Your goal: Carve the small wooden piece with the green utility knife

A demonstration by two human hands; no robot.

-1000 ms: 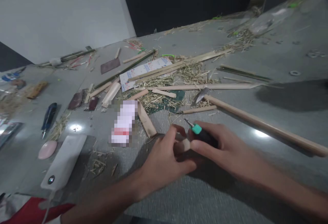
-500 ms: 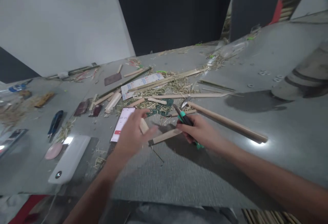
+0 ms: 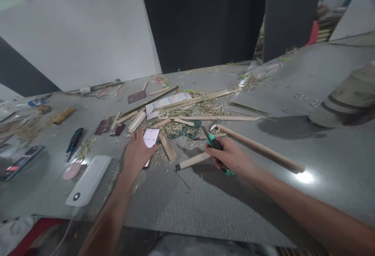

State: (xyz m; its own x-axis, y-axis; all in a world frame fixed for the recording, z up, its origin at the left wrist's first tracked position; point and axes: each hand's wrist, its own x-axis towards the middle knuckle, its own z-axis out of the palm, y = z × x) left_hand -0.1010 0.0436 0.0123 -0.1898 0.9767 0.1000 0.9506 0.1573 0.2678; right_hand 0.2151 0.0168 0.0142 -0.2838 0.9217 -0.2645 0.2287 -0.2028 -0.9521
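My left hand [image 3: 137, 152] is closed around the sides of a phone [image 3: 151, 137] with a lit timer screen, its thumb across to the right edge. The hand covers the phone's lower left part. My right hand [image 3: 227, 155] grips a utility knife [image 3: 215, 142] with a black and teal handle, its blade pointing up and left. Under that hand extends a pale bamboo strip [image 3: 191, 161], its right end hidden. A short, wide bamboo piece [image 3: 167, 145] lies between the hands, just right of the phone.
A wooden-handled hammer [image 3: 260, 148] lies to the right, near a large cylinder [image 3: 348, 96]. Shavings and bamboo strips [image 3: 205, 118] cover the middle. At left are a white power bank [image 3: 89, 182], a dark blue cutter [image 3: 75, 142] and another phone [image 3: 25, 163]. Upright panels [image 3: 202, 22] stand behind.
My left hand has moved left from above the short bamboo piece onto the phone and closed on it. My right hand still holds the knife in much the same place. The view has shifted slightly.
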